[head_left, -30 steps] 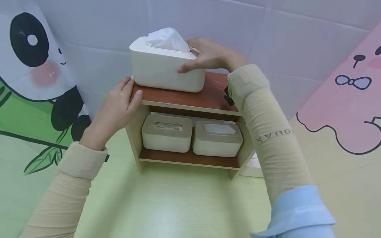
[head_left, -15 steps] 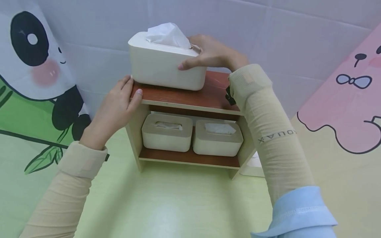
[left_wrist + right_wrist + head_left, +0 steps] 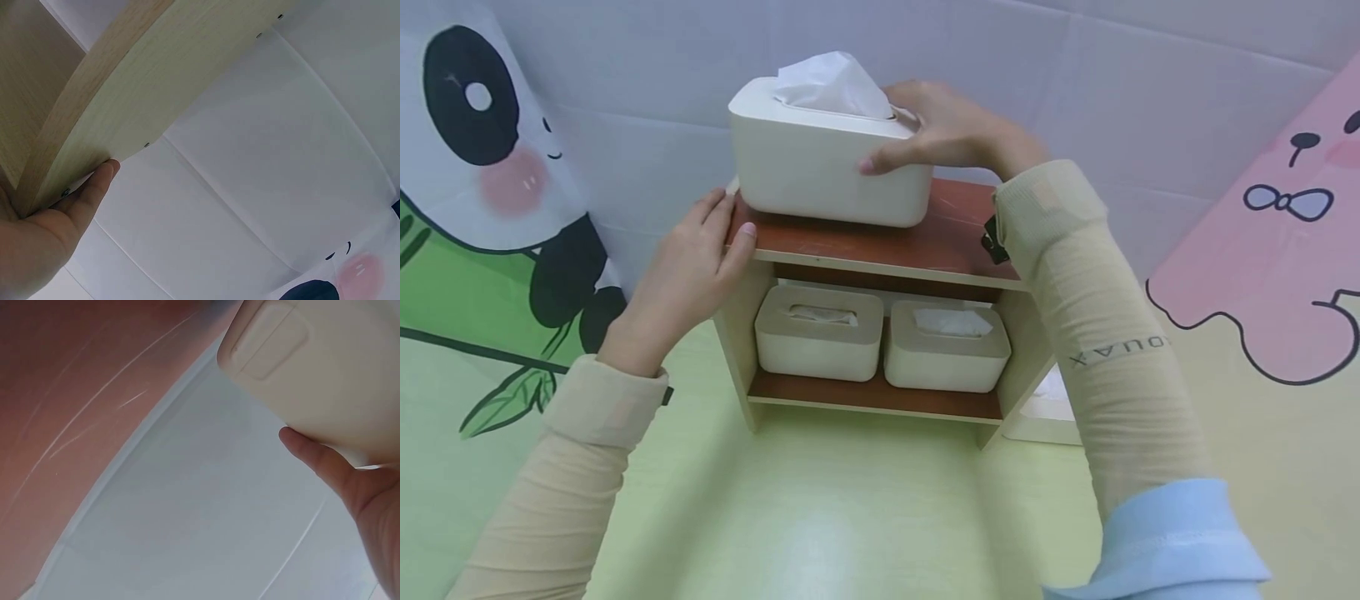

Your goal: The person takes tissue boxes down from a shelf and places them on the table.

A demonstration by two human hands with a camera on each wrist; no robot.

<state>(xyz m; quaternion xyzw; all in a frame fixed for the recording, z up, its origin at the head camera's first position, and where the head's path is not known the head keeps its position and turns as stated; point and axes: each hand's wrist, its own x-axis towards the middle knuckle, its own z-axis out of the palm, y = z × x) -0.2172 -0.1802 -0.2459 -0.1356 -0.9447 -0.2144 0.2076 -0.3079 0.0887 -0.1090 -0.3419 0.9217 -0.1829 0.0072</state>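
Observation:
A small wooden shelf (image 3: 880,265) with a red-brown top stands before me. My left hand (image 3: 681,262) rests on its top left corner, thumb over the front part of the top; in the left wrist view its fingers (image 3: 103,178) lie straight along the side panel's edge. At the upper centre, my right hand (image 3: 958,129) grips a cream tissue box (image 3: 820,167) by its right end, thumb on the front face. A white tissue (image 3: 835,83) sticks up from its slot. The right wrist view shows part of the box (image 3: 337,381) apart from the red-brown top.
On the lower board sit two similar tissue boxes, the left one (image 3: 816,350) beside the right one (image 3: 947,358). Another white box (image 3: 1045,421) lies on the floor right of the shelf, partly behind my right sleeve. A cloth wall (image 3: 1150,108) with cartoon figures stands behind.
The right hand has carried the tissue box slightly up and to the right above the shelf top. The left hand has stayed at the corner.

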